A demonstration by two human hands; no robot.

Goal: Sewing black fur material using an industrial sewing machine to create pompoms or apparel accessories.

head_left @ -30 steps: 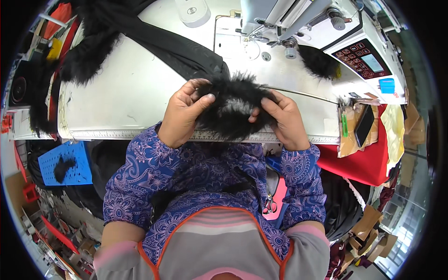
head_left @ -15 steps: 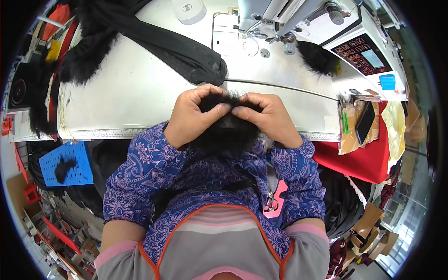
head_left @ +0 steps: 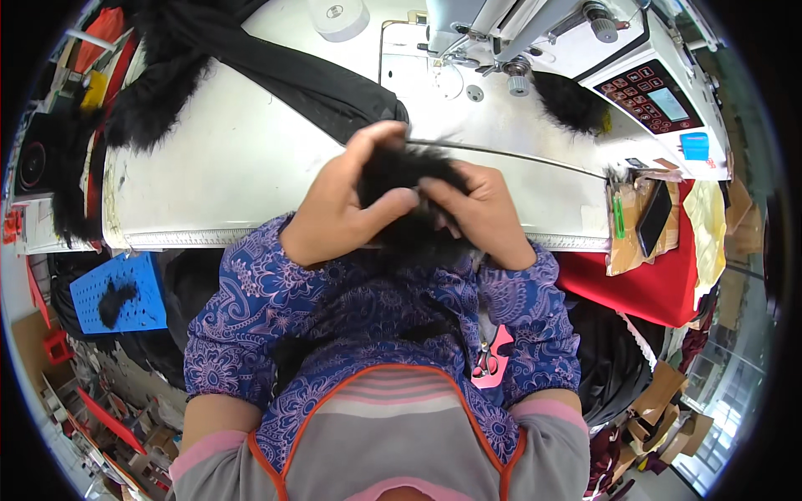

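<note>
A bunched piece of black fluffy fur trim (head_left: 413,234) is between my hands at the front edge of the sewing table (head_left: 192,188). My left hand (head_left: 347,200) wraps round its left side, fingers reaching over the top and thumb in front. My right hand (head_left: 478,213) grips the right side with bent fingers, the thumb near the middle, slightly blurred. Just beyond them lies a long black fabric strip (head_left: 305,88), and behind that is the sewing machine's plate (head_left: 401,71).
The machine head (head_left: 526,33) and control panel (head_left: 647,96) stand at back right. A phone (head_left: 653,220) lies on cardboard at the right. More black fur (head_left: 150,108) is at left, above a blue perforated tray (head_left: 88,296). Scissors (head_left: 489,359) sit below the table edge.
My hands have drawn together, folding the fur ring into a bunch. Since half a second ago my left fingers have shifted up and over it, and my right hand has moved slightly.
</note>
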